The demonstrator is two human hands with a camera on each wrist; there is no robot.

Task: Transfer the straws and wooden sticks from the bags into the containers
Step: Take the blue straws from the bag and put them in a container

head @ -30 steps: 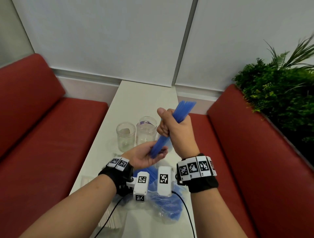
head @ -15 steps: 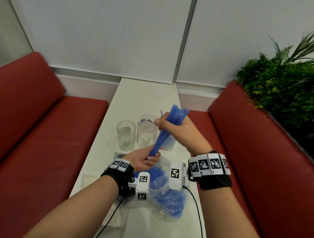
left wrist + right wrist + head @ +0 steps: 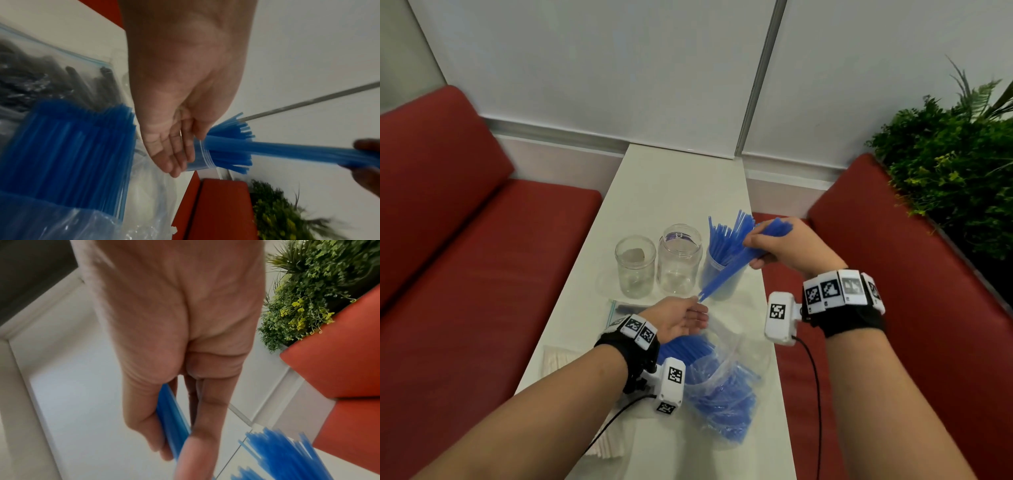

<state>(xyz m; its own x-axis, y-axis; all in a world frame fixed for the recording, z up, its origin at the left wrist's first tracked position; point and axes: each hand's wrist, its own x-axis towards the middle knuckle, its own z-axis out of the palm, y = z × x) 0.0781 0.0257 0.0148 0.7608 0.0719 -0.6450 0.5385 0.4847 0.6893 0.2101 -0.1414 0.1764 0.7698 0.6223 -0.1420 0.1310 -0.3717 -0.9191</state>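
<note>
White table (image 3: 671,192) — narrow, between red benches (image 3: 482,274), plant (image 3: 955,164) right.

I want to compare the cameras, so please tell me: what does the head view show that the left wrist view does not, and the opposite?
Only the head view shows the two empty glass jars, the white table and the bag of white sticks.

Only the left wrist view shows the dark straws inside their zip bag, and the left hand's open palm up close.

Both show the blue straw bundle gripped by the right hand, the container of blue straws and the clear bag of blue straws.
</note>
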